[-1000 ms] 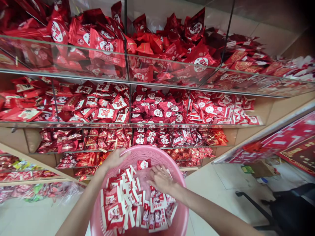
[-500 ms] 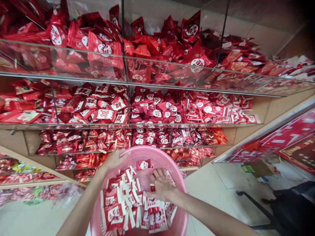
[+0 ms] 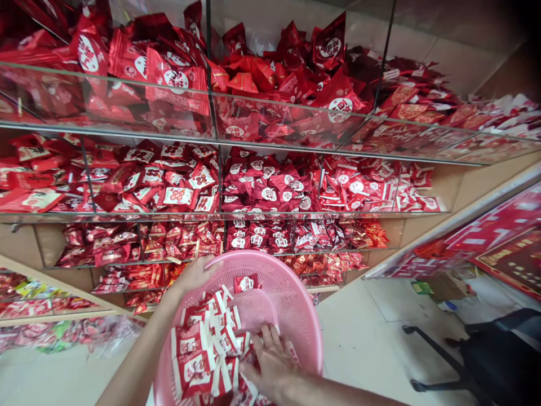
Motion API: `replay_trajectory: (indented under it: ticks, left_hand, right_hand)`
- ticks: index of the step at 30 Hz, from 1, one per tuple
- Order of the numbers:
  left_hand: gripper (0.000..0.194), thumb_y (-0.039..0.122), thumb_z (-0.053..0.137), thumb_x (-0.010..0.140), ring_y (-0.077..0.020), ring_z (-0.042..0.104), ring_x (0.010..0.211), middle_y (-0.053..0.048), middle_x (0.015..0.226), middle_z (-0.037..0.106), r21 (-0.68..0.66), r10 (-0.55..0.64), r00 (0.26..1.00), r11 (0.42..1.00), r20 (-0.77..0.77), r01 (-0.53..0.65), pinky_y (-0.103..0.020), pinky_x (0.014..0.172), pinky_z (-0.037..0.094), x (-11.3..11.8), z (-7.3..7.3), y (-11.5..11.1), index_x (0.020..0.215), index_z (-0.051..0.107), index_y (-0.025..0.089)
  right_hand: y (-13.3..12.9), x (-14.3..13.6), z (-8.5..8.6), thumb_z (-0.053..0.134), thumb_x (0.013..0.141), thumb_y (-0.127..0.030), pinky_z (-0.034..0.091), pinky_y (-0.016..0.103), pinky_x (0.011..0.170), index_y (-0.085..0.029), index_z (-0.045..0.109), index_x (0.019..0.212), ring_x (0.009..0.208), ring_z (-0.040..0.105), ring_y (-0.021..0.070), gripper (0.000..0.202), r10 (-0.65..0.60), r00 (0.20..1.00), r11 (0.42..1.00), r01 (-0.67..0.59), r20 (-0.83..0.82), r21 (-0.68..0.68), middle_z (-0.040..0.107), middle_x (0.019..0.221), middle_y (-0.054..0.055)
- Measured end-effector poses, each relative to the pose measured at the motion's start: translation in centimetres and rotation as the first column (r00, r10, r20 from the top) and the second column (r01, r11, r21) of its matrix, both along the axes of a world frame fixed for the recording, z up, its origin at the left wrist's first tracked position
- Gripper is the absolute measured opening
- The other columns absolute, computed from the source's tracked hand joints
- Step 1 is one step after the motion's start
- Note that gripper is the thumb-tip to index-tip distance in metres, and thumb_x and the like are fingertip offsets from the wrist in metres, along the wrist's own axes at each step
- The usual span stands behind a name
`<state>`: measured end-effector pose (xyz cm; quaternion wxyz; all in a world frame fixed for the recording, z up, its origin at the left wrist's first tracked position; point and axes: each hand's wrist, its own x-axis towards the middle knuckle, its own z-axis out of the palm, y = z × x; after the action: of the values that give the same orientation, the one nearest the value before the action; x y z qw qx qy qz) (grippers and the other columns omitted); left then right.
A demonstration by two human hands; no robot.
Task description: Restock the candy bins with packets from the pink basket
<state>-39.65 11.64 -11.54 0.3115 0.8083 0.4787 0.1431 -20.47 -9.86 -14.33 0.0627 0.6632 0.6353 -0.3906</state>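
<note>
A round pink plastic basket (image 3: pixel 310 316) with perforated walls is in front of me at the bottom of the view. My left hand (image 3: pixel 198 274) grips its upper left rim. Inside lies a heap of small red-and-white snack packets (image 3: pixel 198 344), mostly on the left side. One red packet (image 3: pixel 246 283) sits apart near the far wall. My right hand (image 3: pixel 270 355) is inside the basket, palm down, its fingers somewhat spread over packets at the lower right. Its palm covers the packets below it.
Glass-fronted shelves (image 3: pixel 270 183) full of red packets rise ahead in several tiers. A slanted wooden shelf edge (image 3: pixel 54 285) runs at the left. On the right are red printed boxes (image 3: pixel 490 225) and a black chair (image 3: pixel 499 349) standing on the tiled floor (image 3: pixel 363 338).
My right hand has moved down and toward me across the packets, and bare basket floor shows where it was. Packets near it have shifted down. My left hand stays on the rim.
</note>
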Motion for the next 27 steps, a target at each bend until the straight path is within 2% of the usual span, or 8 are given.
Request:
replay_trajectory:
  ticks: [6,14,19,20,21,23,25,27]
  left_hand:
    - [0.035,0.052,0.041,0.083,-0.0170,0.058,0.069,0.002,0.071,0.060,-0.006,-0.010,1.000,1.000,0.003,0.010,-0.025,0.065,0.040,0.0,-0.1,0.0,0.076,0.056,0.020]
    - [0.036,0.053,0.043,0.082,-0.0168,0.058,0.067,0.002,0.071,0.062,-0.006,0.011,1.000,1.000,0.019,-0.011,-0.025,0.065,0.041,0.1,0.2,-0.2,0.076,0.058,0.020]
    - [0.038,0.054,0.042,0.082,-0.0177,0.058,0.069,0.001,0.072,0.063,-0.009,0.016,1.000,1.000,0.010,-0.016,-0.026,0.068,0.042,0.2,0.3,-0.3,0.077,0.059,0.020]
    - [0.038,0.054,0.042,0.082,-0.0179,0.058,0.069,0.001,0.072,0.063,-0.008,0.018,1.000,1.000,0.007,-0.018,-0.026,0.068,0.042,0.2,0.2,-0.3,0.077,0.059,0.020]
    - [0.039,0.055,0.042,0.081,-0.0182,0.059,0.069,0.001,0.072,0.063,-0.006,0.020,1.000,1.000,0.005,-0.020,-0.027,0.068,0.042,0.1,0.2,-0.2,0.078,0.059,0.020]
    - [0.040,0.056,0.042,0.081,-0.0191,0.059,0.071,0.000,0.074,0.063,-0.004,0.024,1.000,1.000,-0.001,-0.024,-0.027,0.069,0.043,0.0,0.0,-0.2,0.079,0.060,0.020]
    - [0.040,0.056,0.042,0.081,-0.0196,0.060,0.072,0.000,0.074,0.064,-0.006,0.032,0.999,0.999,0.000,-0.032,-0.027,0.069,0.043,0.0,0.0,-0.2,0.079,0.060,0.020]
    - [0.040,0.056,0.042,0.081,-0.0195,0.060,0.073,0.000,0.075,0.065,-0.004,0.034,0.999,0.999,0.011,-0.034,-0.027,0.070,0.043,0.0,0.0,-0.3,0.079,0.060,0.020]
  right_hand:
    - [0.5,0.5,-0.1,0.041,0.077,-0.070,-0.006,0.057,0.110,-0.022,0.028,0.145,0.141,0.007,0.0347,0.084,0.039,0.999,0.996,-0.040,0.016,0.085,0.021,0.152,0.015]
    - [1.8,1.4,2.4,0.030,0.079,-0.073,0.000,0.054,0.113,-0.020,0.027,0.146,0.141,0.009,0.0328,0.085,-0.052,0.999,0.997,0.052,0.006,0.055,0.023,0.152,0.011]
    - [1.9,2.8,3.2,0.026,0.079,-0.076,0.013,0.054,0.112,-0.021,0.025,0.146,0.141,0.011,0.0331,0.087,-0.063,0.994,0.993,0.054,-0.085,-0.108,0.020,0.153,0.010]
    - [2.2,3.0,3.2,0.026,0.080,-0.075,0.014,0.055,0.112,-0.021,0.025,0.146,0.141,0.011,0.0336,0.086,-0.062,0.994,0.993,0.052,-0.087,-0.104,0.021,0.153,0.010]
    - [2.6,3.1,3.1,0.027,0.082,-0.072,0.014,0.055,0.112,-0.020,0.027,0.145,0.140,0.013,0.0340,0.082,-0.057,0.995,0.997,0.053,-0.077,-0.054,0.023,0.152,0.011]
    - [4.1,3.2,2.9,0.032,0.088,-0.060,0.018,0.054,0.111,-0.020,0.034,0.142,0.138,0.021,0.0335,0.068,-0.020,0.999,0.989,0.027,-0.050,0.142,0.031,0.148,0.013]
    - [6.3,3.1,2.5,0.037,0.091,-0.039,0.025,0.048,0.110,-0.019,0.039,0.138,0.134,0.031,0.0302,0.051,0.042,0.999,0.940,-0.037,-0.007,0.339,0.037,0.143,0.013]
    - [8.5,2.8,1.7,0.033,0.091,-0.021,0.029,0.043,0.108,-0.018,0.043,0.134,0.130,0.036,0.0262,0.045,0.078,0.996,0.900,-0.088,0.041,0.427,0.041,0.139,0.013]
